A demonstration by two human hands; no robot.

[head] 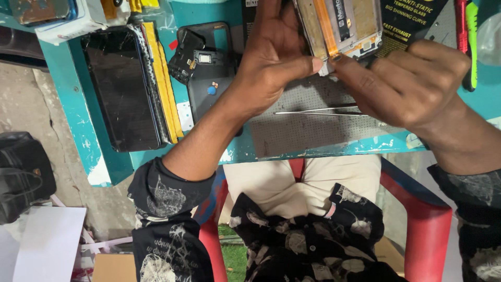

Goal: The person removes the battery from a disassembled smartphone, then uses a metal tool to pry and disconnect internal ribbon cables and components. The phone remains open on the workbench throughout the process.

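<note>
An opened phone body (342,26) with bare metal frame, an orange flex strip and a black label lies tilted at the top of the view. My left hand (274,57) holds it from the left, thumb pressed against its lower edge. My right hand (412,78) is closed, its fingertips pinching at the phone's lower corner next to the left thumb; whether a small part sits between them I cannot tell. Steel tweezers (313,110) lie loose on the grey work mat (302,130) under both hands.
On the teal table (86,141) lie a dark phone screen (120,89), yellow-edged strips (162,83), a black phone back cover (209,68) and a black printed packet (407,21). A red and green tool (467,36) lies at the right. Red chair arms (425,219) flank my lap.
</note>
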